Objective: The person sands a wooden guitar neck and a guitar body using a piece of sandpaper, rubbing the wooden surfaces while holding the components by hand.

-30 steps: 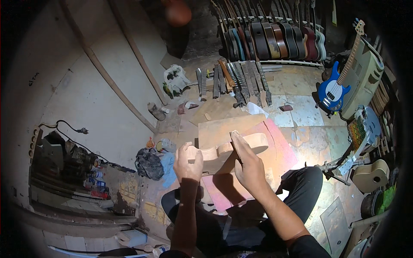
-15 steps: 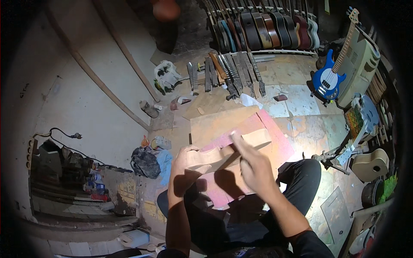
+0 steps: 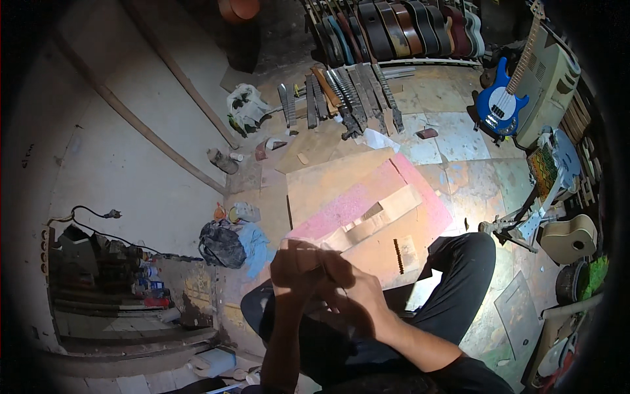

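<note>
A pale, curved wooden piece [image 3: 357, 233] with a cut-out near its middle lies on a pink-and-tan board [image 3: 338, 202] in front of my lap. Just short of its near left end, my left hand [image 3: 295, 266] and my right hand [image 3: 357, 289] are brought together. Both have their fingers closed and lie partly in shadow. Whatever sits between them, if anything, is hidden. To the right of my right hand, a small light wooden block [image 3: 409, 253] with a dark toothed edge rests on the board.
Guitar necks [image 3: 357, 95] lie beyond the board, with a row of guitars [image 3: 394, 33] behind them. A blue electric bass [image 3: 502, 108] stands at the far right. Dark and blue plastic bags [image 3: 223, 246] sit at the left. My bent knee [image 3: 469, 262] borders the board.
My left hand has let go of the curved wooden piece, which now lies on the board. My right hand has come down and left from over the wood to meet my left.
</note>
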Motion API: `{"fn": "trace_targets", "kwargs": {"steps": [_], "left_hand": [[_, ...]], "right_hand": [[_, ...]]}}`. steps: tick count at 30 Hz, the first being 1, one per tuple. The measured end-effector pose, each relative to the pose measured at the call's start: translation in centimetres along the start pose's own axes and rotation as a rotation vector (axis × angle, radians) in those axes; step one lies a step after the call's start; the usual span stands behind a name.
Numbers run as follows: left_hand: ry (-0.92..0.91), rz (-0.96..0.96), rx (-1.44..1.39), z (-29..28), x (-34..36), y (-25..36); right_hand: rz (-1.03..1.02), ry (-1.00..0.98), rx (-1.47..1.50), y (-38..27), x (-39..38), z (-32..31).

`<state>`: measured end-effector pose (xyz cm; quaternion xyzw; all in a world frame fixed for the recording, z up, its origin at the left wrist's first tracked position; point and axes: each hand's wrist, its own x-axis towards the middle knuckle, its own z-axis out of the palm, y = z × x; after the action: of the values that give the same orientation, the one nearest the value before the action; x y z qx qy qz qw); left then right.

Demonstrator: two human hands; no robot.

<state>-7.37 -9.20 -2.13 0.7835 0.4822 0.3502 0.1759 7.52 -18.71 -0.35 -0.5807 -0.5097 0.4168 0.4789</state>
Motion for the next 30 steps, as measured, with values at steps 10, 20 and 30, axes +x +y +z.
{"fn": "trace_targets", "kwargs": {"steps": [10,20,30], "left_hand": [[-0.023,-0.013,0.012,1.9,-1.0,-1.6],[0.07,0.102,0.215,2.7,-1.5,-3.2],[-0.051,0.118,0.254,1.9,-1.2,-2.6]], "right_hand": [[-0.166,0.112,-0.174,2.0,1.4,0.0],[-0.237,0.154,-0.213,2.1,1.4,0.0],[-0.195,0.108,-0.225,2.6,0.4,-0.3]]}}
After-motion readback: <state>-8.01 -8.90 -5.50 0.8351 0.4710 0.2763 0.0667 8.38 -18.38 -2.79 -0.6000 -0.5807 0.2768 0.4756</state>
